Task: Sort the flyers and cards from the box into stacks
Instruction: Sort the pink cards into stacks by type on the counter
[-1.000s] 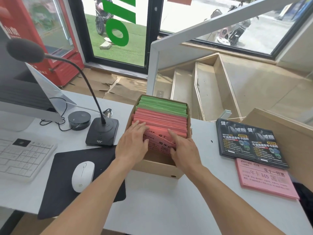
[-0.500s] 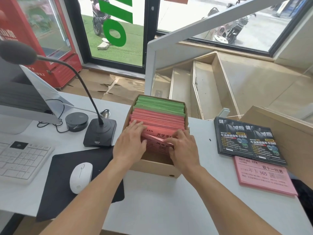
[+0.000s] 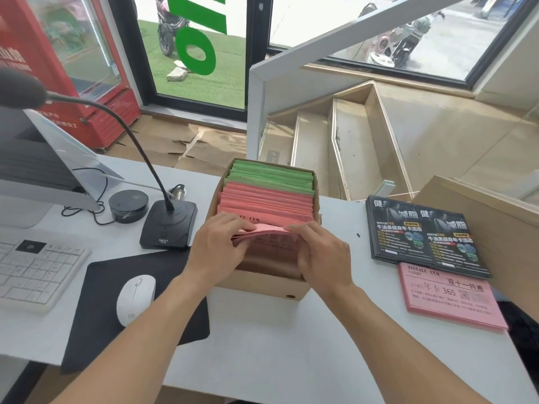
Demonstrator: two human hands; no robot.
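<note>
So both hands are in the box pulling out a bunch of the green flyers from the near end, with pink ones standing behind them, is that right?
Not quite: the head view shows the left hand and right hand in the box gripping a bunch of pink flyers at the near end. More pink ones stand behind them, and the green flyers fill the far end.
</note>
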